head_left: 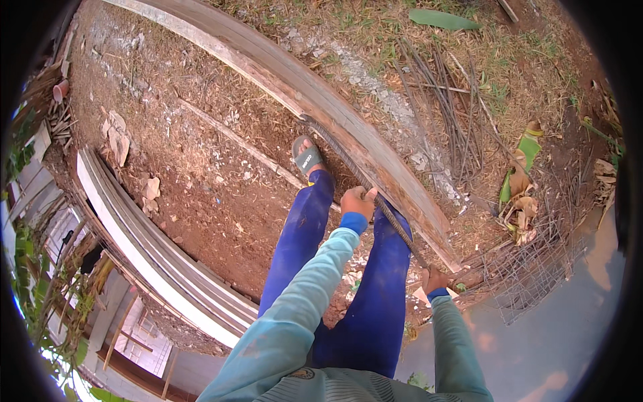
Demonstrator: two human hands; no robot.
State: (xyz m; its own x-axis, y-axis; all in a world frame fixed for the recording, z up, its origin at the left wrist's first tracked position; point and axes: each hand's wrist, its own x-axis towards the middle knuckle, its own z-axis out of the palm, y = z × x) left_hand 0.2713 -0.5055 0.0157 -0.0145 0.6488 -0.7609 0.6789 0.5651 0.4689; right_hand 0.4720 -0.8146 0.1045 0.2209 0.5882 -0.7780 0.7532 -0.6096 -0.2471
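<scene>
A long, dark ribbed bar [335, 147] lies along the near side of a weathered wooden plank [365, 137]. My left hand [358, 204] is closed around the bar over my legs, its thumb uppermost. Lower and to the right, my right hand [434, 279] grips the bar's lower end, close to the plank's end; its fingers are partly hidden. My sandaled foot [307, 155] rests on the dirt beside the plank, left of the bar.
Stacked pale boards [154, 256] lie at left, and a thin stick [238, 141] crosses the dirt. At right are dry sticks [442, 100], banana leaves [526, 167], wire mesh [519, 281] and grey concrete [569, 328]. A plant pot [60, 91] sits far left.
</scene>
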